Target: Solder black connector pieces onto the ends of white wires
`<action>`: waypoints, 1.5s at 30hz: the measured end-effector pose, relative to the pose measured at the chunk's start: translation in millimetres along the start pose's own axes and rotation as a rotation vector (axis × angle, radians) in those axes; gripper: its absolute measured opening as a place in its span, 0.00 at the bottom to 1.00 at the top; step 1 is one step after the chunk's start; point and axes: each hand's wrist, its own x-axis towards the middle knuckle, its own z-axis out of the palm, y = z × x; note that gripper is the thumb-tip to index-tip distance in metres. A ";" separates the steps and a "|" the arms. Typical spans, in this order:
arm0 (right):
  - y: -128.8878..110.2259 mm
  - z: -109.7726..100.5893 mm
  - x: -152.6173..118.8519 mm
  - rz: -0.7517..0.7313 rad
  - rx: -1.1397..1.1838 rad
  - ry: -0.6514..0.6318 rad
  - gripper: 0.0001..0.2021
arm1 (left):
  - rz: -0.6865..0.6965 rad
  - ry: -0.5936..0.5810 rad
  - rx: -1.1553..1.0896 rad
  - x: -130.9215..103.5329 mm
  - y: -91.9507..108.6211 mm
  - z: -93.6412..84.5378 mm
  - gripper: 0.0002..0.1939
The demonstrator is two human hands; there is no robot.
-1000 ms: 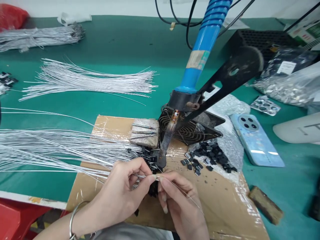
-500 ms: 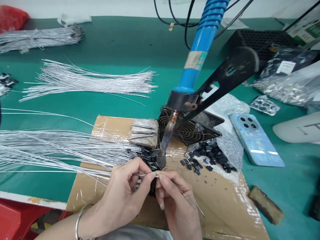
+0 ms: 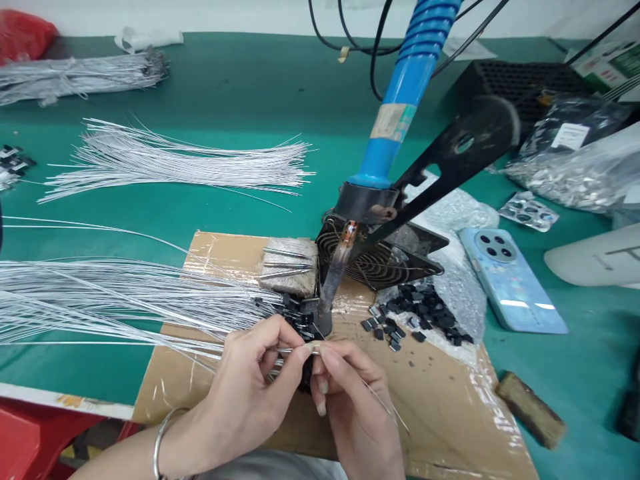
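Observation:
My left hand [image 3: 260,380] is closed, its thumb and forefinger pinching a thin wire end. Fingertip to fingertip with it, my right hand [image 3: 357,393] is closed too, pinching at the same spot. A small shiny piece [image 3: 315,351] shows between the fingertips, too small to make out. From my right hand a thin silvery wire [image 3: 403,421] trails down to the right. Just behind my fingers is a cluster of black connectors [image 3: 295,313] on the ends of white wires [image 3: 200,293]. Above them a soldering iron [image 3: 375,160] with a blue handle points downward in a black stand.
Cardboard [image 3: 425,413] lies under my hands. Loose black connector pieces [image 3: 425,310] are piled on bubble wrap to the right. A black fan [image 3: 390,260] sits behind the iron. Farther right are a blue phone [image 3: 517,287] and a brown block [image 3: 533,408]. A wire bundle [image 3: 185,160] lies at back left.
Almost nothing differs. Both hands keep their pinch at the same spot, with only a very slight shift of the fingers.

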 end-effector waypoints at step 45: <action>0.4 -1.6 -1.3 -0.062 -0.099 -0.015 0.04 | 0.061 0.039 0.039 0.1 2.1 -3.2 0.10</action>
